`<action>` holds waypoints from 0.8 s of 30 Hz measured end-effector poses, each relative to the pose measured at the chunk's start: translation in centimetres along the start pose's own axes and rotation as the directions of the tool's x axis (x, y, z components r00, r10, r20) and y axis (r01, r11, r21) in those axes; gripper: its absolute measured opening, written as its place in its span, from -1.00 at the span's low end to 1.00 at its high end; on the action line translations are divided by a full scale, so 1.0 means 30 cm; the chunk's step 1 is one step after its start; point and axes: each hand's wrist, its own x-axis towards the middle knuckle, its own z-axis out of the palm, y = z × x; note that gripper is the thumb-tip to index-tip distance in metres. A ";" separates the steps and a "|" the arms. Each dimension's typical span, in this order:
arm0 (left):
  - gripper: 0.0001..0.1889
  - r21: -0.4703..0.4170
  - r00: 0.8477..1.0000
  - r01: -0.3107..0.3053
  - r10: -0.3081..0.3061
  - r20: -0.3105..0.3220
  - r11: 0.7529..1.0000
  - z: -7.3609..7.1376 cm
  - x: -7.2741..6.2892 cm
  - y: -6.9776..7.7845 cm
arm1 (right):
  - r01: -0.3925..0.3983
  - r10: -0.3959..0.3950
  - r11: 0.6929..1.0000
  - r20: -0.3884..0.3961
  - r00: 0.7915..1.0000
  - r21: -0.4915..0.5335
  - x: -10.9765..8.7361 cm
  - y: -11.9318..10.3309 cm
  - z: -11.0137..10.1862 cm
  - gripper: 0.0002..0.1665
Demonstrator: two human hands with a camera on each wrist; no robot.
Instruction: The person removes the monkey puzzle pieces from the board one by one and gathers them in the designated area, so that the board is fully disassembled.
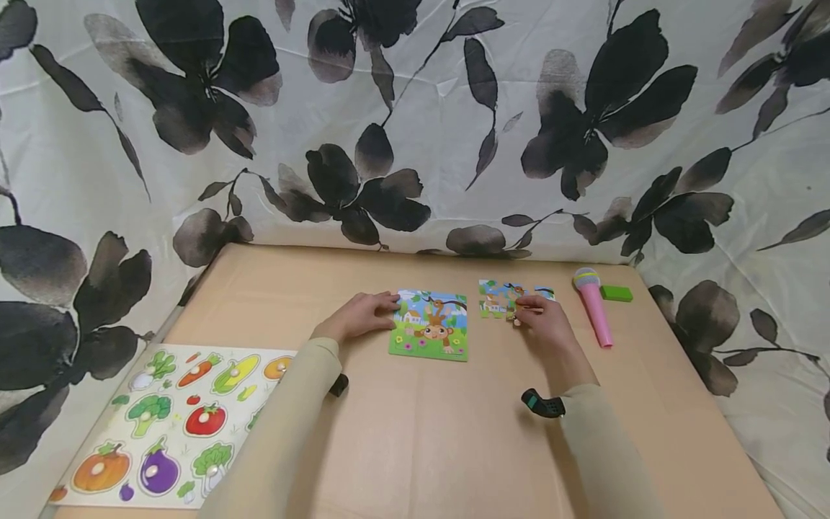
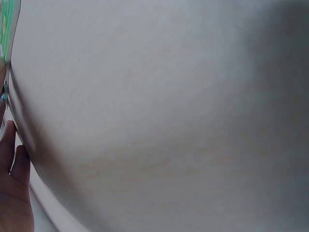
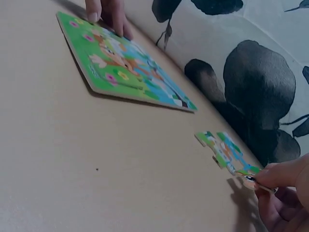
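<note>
A square picture board (image 1: 428, 342) with a brown monkey hanging over green grass lies mid-table. My left hand (image 1: 359, 316) rests at its left edge, fingertips touching it; fingers of that hand also show at the edge of the left wrist view. Right of the board is a partly joined group of jigsaw pieces (image 1: 494, 297) with a matching picture. Over its near side, my right hand (image 1: 550, 324) pinches a small puzzle piece (image 3: 249, 182) between thumb and fingers. Part of an eye shows on this piece; the fingers hide the rest.
A pink toy microphone (image 1: 594, 310) lies to the right of the pieces, beside a green block (image 1: 616, 293). At the front left is a vegetable knob puzzle board (image 1: 178, 432), partly covered by my left sleeve. A floral cloth (image 1: 441, 144) hangs behind the table.
</note>
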 end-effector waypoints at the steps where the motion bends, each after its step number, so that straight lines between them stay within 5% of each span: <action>1: -0.48 -0.004 1.000 0.004 -0.004 0.002 1.000 0.000 0.001 -0.001 | 0.005 -0.005 1.000 0.001 1.000 -0.025 0.002 0.006 -0.001 -0.60; 14: -0.47 -0.008 1.000 0.007 -0.007 0.005 1.000 0.002 0.005 -0.006 | 0.080 -0.089 0.982 -0.048 0.995 -0.169 0.019 0.043 0.004 -0.67; 24: -0.47 0.001 1.000 0.003 -0.003 0.006 1.000 0.001 0.004 -0.005 | 0.024 -0.035 0.986 -0.063 0.997 -0.168 0.027 0.054 0.013 -0.65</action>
